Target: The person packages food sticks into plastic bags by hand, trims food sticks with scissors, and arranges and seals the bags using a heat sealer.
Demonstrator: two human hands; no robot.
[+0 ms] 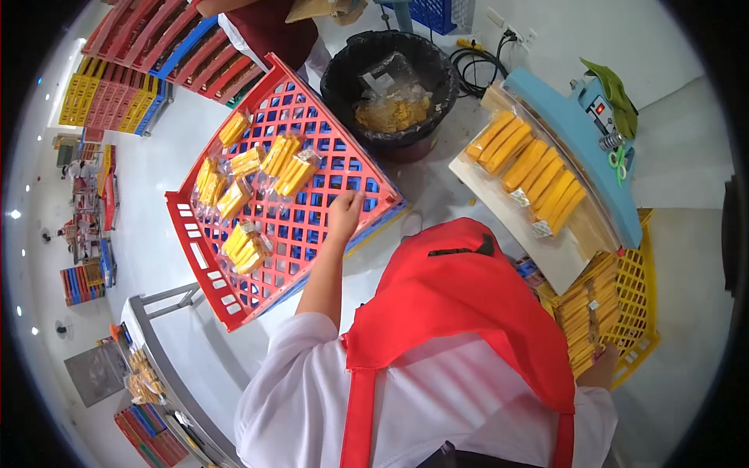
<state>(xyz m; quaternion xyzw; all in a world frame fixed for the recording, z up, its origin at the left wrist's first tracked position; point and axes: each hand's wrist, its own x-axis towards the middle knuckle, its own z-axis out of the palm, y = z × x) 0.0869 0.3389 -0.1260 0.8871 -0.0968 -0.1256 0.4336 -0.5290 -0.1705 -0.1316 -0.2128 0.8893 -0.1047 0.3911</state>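
Indeed, glossy bags of yellow sticks [233,200] are scattered inside the latticed red crate [335,129]. The left hand [346,213] is curled over it, the right hand [605,357] placed well rightward; whether fingers grip cannot be told.

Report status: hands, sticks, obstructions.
Left hand at red crate, grip unclear. Right hand at yellow sticks in yellow crate, grip unclear. Bagged packs on pale board. Nothing plainly blocking either hand.

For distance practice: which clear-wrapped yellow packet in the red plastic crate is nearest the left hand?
The rightmost packet in the red crate; the others lie farther from the left hand.
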